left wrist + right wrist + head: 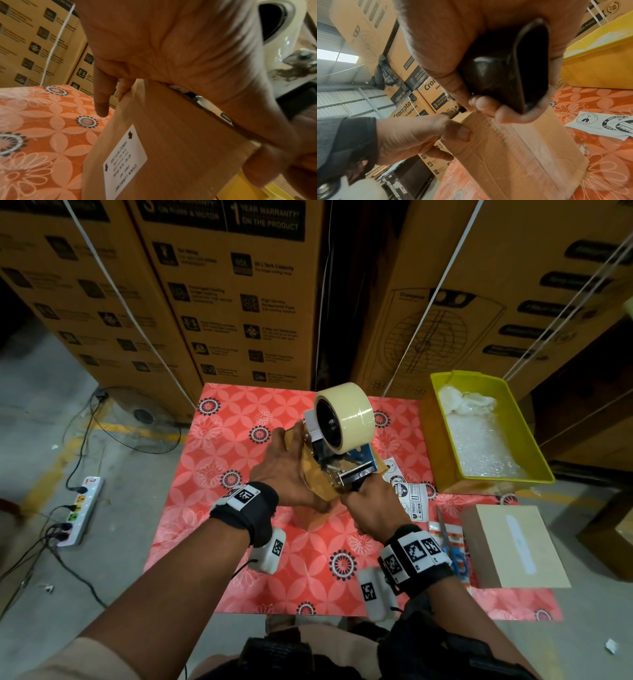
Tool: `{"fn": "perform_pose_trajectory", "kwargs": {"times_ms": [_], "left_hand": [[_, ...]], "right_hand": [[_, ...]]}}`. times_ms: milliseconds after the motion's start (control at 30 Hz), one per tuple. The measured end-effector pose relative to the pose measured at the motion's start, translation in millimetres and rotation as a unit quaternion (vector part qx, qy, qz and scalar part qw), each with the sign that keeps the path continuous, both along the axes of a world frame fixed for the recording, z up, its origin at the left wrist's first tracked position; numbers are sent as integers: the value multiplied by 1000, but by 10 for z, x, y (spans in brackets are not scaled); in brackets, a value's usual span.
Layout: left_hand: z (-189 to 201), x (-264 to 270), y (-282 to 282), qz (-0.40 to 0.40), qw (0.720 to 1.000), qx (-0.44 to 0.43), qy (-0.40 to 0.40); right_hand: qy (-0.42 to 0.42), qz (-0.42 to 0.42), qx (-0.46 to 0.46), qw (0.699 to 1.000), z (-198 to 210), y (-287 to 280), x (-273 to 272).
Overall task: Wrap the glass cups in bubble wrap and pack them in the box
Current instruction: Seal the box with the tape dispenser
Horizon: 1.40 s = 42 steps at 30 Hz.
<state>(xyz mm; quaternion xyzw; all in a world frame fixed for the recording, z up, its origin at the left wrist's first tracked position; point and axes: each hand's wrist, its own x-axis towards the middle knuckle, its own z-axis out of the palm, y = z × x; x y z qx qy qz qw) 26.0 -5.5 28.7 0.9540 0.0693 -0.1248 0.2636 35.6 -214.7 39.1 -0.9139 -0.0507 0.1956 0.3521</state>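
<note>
Between both hands stands the box [313, 479], tall side up. The left hand [282, 472] grips its top edge; the right hand [375, 508], just as near, holds the tape gun [344, 417] on top.

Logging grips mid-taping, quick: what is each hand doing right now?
Left hand: grips the cardboard box.
Right hand: grips the tape dispenser by its handle.

We record the counter [219, 474], covered in red floral cloth. It carries the brown box [171, 148] at centre, fragile stickers [409, 494] just right of it, a yellow tray [442, 433] far right, and scissors [452, 553] beside a pale carton [513, 546].
</note>
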Motion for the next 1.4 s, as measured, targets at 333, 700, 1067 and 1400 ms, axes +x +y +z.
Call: {"fn": "perform_pose_trajectory", "kwargs": {"times_ms": [333,700,1067,1400], "left_hand": [[-13,18,11,3,1000,-7,1],[28,-7,5,0,1000,9,11],[43,-1,12,-2,1000,2,16],[21,13,10,3,999,9,34]], "right_hand": [[-3,3,2,1000,1,-10,-13],[3,0,3,1000,58,-60,-81],[-8,-10,10,1000,64,-77,-162],[-13,8,5,1000,143,-87,-194]]}}
